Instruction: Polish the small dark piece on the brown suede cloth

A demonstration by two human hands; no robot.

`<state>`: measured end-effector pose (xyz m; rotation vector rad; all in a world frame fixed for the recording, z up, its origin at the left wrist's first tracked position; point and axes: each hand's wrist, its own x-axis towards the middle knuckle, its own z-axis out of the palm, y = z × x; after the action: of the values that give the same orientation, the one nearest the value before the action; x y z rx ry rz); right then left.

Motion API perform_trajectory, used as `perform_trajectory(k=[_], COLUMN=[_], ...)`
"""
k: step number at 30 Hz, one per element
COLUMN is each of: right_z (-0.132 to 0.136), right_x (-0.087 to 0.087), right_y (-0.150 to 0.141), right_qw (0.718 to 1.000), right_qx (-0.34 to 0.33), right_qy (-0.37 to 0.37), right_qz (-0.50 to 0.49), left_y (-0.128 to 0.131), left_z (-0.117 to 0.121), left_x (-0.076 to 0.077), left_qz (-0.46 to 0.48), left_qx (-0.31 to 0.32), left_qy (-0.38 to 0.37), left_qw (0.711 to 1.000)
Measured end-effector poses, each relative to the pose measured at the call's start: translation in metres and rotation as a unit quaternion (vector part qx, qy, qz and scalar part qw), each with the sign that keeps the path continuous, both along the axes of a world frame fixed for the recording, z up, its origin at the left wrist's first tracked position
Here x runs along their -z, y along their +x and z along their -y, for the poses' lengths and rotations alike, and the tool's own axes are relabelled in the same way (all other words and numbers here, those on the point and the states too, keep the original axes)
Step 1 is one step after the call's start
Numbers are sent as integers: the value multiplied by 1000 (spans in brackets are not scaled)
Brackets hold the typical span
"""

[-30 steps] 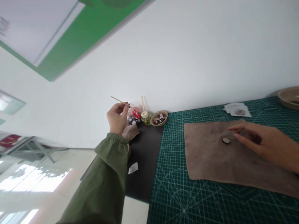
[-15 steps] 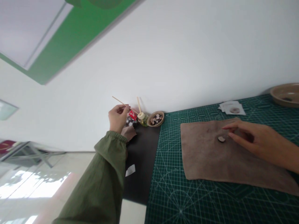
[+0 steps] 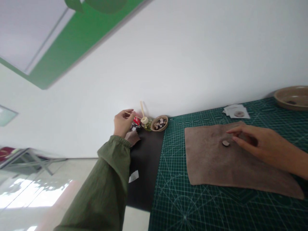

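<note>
My left hand (image 3: 123, 123), in a green sleeve, pinches a thin wooden stick (image 3: 136, 116). The stick slants toward the cream-coloured top of a small glass bottle (image 3: 146, 124); I cannot tell whether its end is inside. More pale sticks (image 3: 142, 109) stand up out of that bottle. My right hand (image 3: 257, 139) hovers low over a brown cloth (image 3: 209, 163), thumb and forefinger apart, with nothing between them. Just left of its fingertips lies a small flat piece (image 3: 225, 143), pale on top with a dark edge.
Beside the bottle sits a small bowl (image 3: 159, 123) of dark and pale pieces. White cards (image 3: 237, 111) and a larger tan dish (image 3: 295, 98) stand along the wall on the green cutting mat (image 3: 173, 179). A red packet (image 3: 136, 121) and white scrap (image 3: 133, 176) are at the left.
The wooden stick has slid down and right toward the bottle, and its free end now shows only a little past my left fingers. My right hand has hardly moved.
</note>
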<state>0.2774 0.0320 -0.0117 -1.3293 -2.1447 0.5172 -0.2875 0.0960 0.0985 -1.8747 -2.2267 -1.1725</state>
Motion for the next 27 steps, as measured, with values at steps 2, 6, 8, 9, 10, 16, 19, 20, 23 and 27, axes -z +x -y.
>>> perform_trajectory(k=[2,6,8,9,10,16,19,20,23,27], right_z=[0,-1,0,0,1,6,5,4,2,0], right_x=[-1,-4,-5,-6,-7,-10,-10,-10,-12,-15], right_y=[-1,-1,-2,-3,-4,-17,-21,-21,-15,-6], right_qw=[1000,1000,1000,1000,1000,997,995,995,994,988], right_qx=[-3,-11,-10,-8,-6,6,-12,-21,-56,-101], right_qy=[0,11,21,25,27,46,64,66,70,90], right_qz=[4,-1,-4,0,7,64,72,69,64,68], left_y=[4,15,20,24,30,135,215,237,281,292], left_z=[0,0,4,9,15,77,99,102,100,88], left_x=[-1,-5,-12,-16,-20,-17,7,17,49,86], left_qz=[-10,-27,-36,-41,-47,-108,-162,-184,-201,-197], left_qx=[3,17,15,8,-5,43,282,342,428,420], left_qy=[-3,8,34,57,90,213,72,27,-43,-64], left_qw=[1000,999,999,997,995,970,943,921,880,884])
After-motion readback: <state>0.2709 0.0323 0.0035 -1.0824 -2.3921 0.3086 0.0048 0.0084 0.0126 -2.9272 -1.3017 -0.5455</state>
